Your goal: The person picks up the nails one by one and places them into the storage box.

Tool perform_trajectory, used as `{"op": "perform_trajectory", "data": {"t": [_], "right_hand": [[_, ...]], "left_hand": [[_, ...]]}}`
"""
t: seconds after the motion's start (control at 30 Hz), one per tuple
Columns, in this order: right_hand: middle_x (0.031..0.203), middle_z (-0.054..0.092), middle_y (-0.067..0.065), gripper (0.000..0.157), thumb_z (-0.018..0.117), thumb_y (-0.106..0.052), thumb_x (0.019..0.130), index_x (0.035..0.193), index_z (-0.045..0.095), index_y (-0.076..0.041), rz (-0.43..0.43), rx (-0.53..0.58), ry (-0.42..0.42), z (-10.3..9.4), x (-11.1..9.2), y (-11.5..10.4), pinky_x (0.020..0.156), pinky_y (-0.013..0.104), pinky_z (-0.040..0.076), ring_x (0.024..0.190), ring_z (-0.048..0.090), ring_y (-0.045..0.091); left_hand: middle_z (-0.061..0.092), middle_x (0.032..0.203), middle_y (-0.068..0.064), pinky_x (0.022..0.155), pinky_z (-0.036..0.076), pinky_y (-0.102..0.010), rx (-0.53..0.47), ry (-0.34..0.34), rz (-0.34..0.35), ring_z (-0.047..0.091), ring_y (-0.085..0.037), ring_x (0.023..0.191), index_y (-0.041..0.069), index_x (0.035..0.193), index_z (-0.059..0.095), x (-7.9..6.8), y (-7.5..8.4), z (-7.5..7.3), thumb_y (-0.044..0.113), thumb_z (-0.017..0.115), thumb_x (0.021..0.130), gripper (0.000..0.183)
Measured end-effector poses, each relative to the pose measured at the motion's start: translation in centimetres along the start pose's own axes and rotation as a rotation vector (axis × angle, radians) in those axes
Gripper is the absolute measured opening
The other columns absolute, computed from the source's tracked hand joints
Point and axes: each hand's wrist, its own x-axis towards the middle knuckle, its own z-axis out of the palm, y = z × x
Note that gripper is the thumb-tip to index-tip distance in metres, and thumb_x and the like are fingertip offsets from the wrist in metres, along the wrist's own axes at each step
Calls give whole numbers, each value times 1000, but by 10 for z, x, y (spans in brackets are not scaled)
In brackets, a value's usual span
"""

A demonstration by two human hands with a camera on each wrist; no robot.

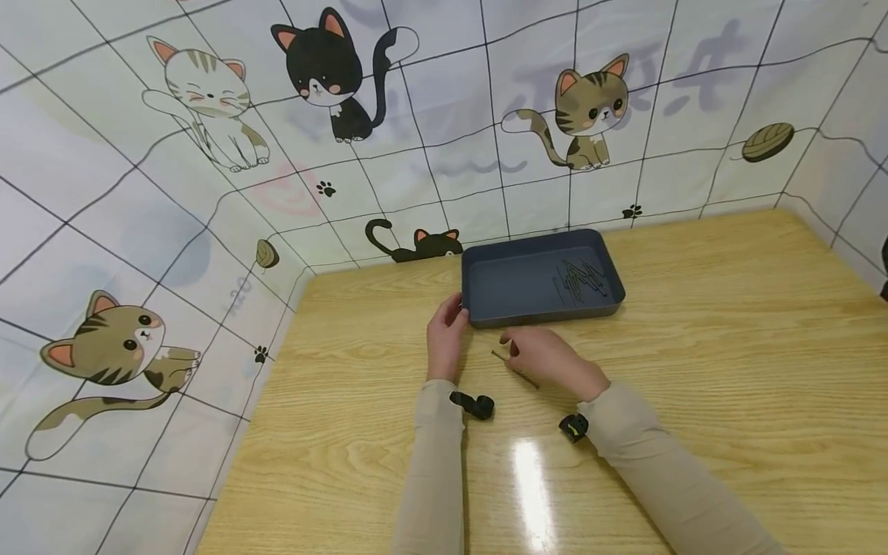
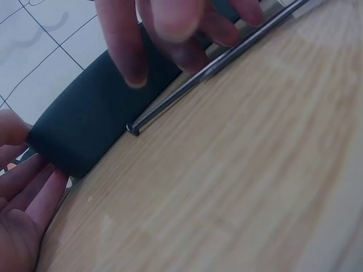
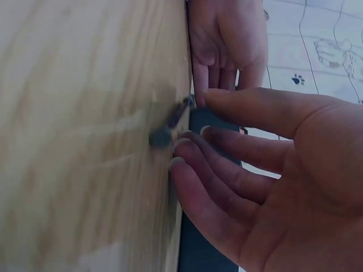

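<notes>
A dark blue rectangular tray point(image 1: 541, 314) sits at the back of the wooden table, with several thin nails point(image 1: 581, 277) lying in its right half. My left hand point(image 1: 445, 339) holds the tray's front left corner between thumb and fingers. Just in front of the tray, a long nail point(image 1: 527, 378) lies slantwise on the wood; whether a second one lies in line with it I cannot tell. Over it hovers my right hand point(image 1: 548, 358), fingers slightly bent and thumb apart. The nail's flat head point(image 2: 133, 130) shows below the right fingertips point(image 2: 136, 76) in the left wrist view.
A cloth printed with cartoon cats point(image 1: 322, 77) hangs close behind the tray and along the left side. Each wrist wears a black camera, one by the left cuff point(image 1: 479, 406). Bare wood point(image 1: 728, 324) stretches to the tray's right.
</notes>
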Motion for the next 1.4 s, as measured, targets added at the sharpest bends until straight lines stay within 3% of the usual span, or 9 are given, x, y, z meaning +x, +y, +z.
{"op": "perform_trajectory", "data": {"t": [0.23,0.37,0.63,1.0,1.13,1.4], "right_hand": [[84,61,0,35,66,-15,79,111,59,-4,0,-96,24,3,0,-13,66,33,47,71,56,14],[93,63,5,31,67,-8,77,108,61,-5,-36,-134,38,5,-3,-16,69,35,48,79,58,18],[94,64,7,22,63,2,78,98,65,-6,-86,-145,88,8,-6,-16,69,35,49,83,59,22],[76,62,3,13,61,4,77,80,66,-8,-87,-206,129,9,-9,-18,57,31,47,69,58,19],[66,56,-1,17,59,5,77,71,61,-11,-78,-230,129,10,-9,-19,50,28,42,59,52,14],[65,54,-2,20,56,7,75,70,59,-12,-64,-192,88,6,-10,-17,49,27,39,56,47,13]], "left_hand": [[50,127,-11,91,41,-34,-12,-4,-4,48,-17,112,7,128,50,3,-1,-1,19,54,90,40],[52,126,-6,91,41,-33,-29,2,-22,49,-15,111,11,127,51,8,-11,-1,15,54,90,37],[54,123,1,89,42,-32,4,34,2,49,-11,109,17,125,53,13,-30,2,18,54,90,35],[54,123,0,90,42,-32,-6,38,16,49,-11,109,16,125,53,12,-28,2,18,54,90,36],[54,123,-1,90,42,-32,-4,43,14,50,-12,109,16,125,54,12,-28,2,18,54,90,35],[54,123,-2,90,42,-33,-3,35,19,50,-12,109,16,125,54,14,-30,2,19,54,90,35]]}}
